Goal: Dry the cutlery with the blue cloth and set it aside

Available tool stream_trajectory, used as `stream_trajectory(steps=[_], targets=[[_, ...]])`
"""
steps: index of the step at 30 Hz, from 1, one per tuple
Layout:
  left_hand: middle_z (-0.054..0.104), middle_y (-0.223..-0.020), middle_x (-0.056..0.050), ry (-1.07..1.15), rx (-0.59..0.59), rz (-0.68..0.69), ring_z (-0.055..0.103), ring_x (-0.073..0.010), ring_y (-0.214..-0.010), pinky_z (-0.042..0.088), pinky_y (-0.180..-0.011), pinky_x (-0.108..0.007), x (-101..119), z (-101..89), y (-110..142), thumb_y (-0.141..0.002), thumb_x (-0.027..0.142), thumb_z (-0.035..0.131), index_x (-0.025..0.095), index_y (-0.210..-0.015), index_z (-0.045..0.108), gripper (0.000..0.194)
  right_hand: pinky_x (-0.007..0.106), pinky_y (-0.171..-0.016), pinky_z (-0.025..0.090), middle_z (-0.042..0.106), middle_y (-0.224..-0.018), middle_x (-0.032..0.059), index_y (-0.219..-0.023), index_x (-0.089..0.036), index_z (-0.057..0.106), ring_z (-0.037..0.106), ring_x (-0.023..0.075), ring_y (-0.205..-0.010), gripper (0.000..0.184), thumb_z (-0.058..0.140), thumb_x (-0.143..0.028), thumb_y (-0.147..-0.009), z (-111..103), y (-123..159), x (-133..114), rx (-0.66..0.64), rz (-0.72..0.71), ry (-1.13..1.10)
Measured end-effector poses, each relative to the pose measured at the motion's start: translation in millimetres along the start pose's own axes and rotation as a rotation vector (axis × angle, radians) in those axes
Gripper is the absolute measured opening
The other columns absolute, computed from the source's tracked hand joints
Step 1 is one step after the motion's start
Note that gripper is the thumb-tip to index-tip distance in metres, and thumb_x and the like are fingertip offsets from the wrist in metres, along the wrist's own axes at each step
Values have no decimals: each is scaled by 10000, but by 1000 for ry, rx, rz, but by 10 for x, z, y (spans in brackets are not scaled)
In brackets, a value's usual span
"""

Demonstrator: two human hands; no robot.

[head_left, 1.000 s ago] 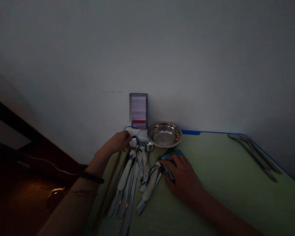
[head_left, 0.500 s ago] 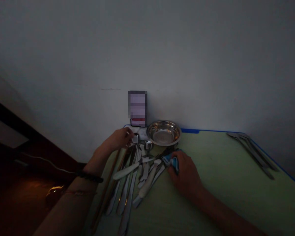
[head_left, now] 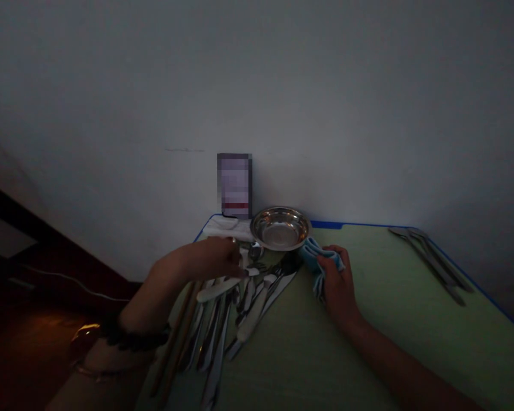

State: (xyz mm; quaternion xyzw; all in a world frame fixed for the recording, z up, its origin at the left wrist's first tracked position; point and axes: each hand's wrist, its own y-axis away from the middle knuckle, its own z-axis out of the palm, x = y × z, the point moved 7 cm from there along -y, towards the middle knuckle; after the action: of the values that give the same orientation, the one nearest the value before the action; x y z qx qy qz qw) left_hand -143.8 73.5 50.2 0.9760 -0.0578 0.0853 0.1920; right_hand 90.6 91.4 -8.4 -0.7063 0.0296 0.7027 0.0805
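Observation:
My right hand (head_left: 340,282) grips a folded blue cloth (head_left: 319,260) just right of the steel bowl (head_left: 281,229), above the table. My left hand (head_left: 212,257) reaches over the top of the cutlery pile, thumb and fingers apart, with nothing visible held. Its fingertips are close to a white-handled fork (head_left: 216,291) and a spoon (head_left: 256,251); whether they touch is too dark to tell. Below lie several knives (head_left: 214,365), another white-handled piece (head_left: 255,314) and wooden chopsticks (head_left: 171,348). My left hand covers part of the pile.
A blurred phone-like screen (head_left: 235,185) leans on the wall, behind a white folded cloth (head_left: 216,227). Several metal utensils (head_left: 432,265) lie along the right edge of the green table (head_left: 381,342). A pale cable (head_left: 77,285) runs at the left.
My left hand has come down and slightly right over the pile, nearer the fork. My right hand has lifted the cloth up and right, away from the cutlery.

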Motion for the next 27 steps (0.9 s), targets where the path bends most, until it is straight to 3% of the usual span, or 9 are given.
stream_trajectory(steps=[5, 10, 20, 27], targets=[[706, -810, -32, -108, -114, -52, 635, -198, -709, 424, -549, -242, 40, 156, -31, -558, 200, 715, 198, -779, 688, 222, 248, -547, 368, 504, -679, -35, -871, -207, 474, 467, 133, -605, 192, 509, -338, -735, -6, -58, 54, -2, 65, -41], [697, -701, -53, -185, -192, -37, 625, -191, -637, 415, -523, -246, 100, 220, -58, -569, 211, 686, 166, -658, 687, 100, 245, -581, 364, 506, -684, -40, -815, -215, 479, 466, 129, -636, 124, 517, -305, -738, 26, -62, 13, -44, 16, -11], [609, -618, -20, -126, -159, 65, 537, -145, -561, 343, -465, -218, 76, 118, 35, -640, 216, 487, 146, -664, 624, 157, 248, -564, 356, 496, -664, -47, -830, -220, 475, 446, 124, -607, 140, 527, -325, -754, 45, -57, 51, -88, 33, -42], [625, -699, -16, -21, -96, 123, 559, -148, -632, 404, -546, -225, -22, -57, 146, -756, 263, 422, 144, -757, 629, 238, 234, -530, 361, 497, -628, -58, -809, -208, 480, 447, 110, -571, 207, 604, -337, -706, 77, -51, 65, -130, 30, -71]])
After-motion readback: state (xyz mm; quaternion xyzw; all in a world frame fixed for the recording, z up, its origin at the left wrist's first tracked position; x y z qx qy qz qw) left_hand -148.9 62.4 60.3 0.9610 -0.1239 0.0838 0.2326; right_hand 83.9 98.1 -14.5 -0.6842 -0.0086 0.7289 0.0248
